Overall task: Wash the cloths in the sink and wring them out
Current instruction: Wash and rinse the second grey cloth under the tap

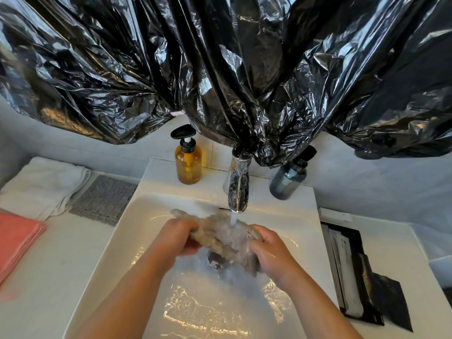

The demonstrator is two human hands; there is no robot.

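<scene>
A wet beige cloth [221, 234] is bunched up over the white sink [137, 231], right under water running from the chrome tap [238, 185]. My left hand [177, 239] grips the cloth's left end. My right hand [271, 250] grips its right end, fingers curled round it. Part of the cloth hangs down over the drain [216, 261]. On the counter to the left lie a grey cloth [105, 198], a folded white cloth [41, 185] and a folded pink cloth [14, 241].
An amber pump bottle [187, 161] and a dark blue bottle [289, 177] stand behind the basin beside the tap. Black plastic sheeting [220, 69] hangs over the wall above. A black tray with packets [354, 272] lies on the right counter.
</scene>
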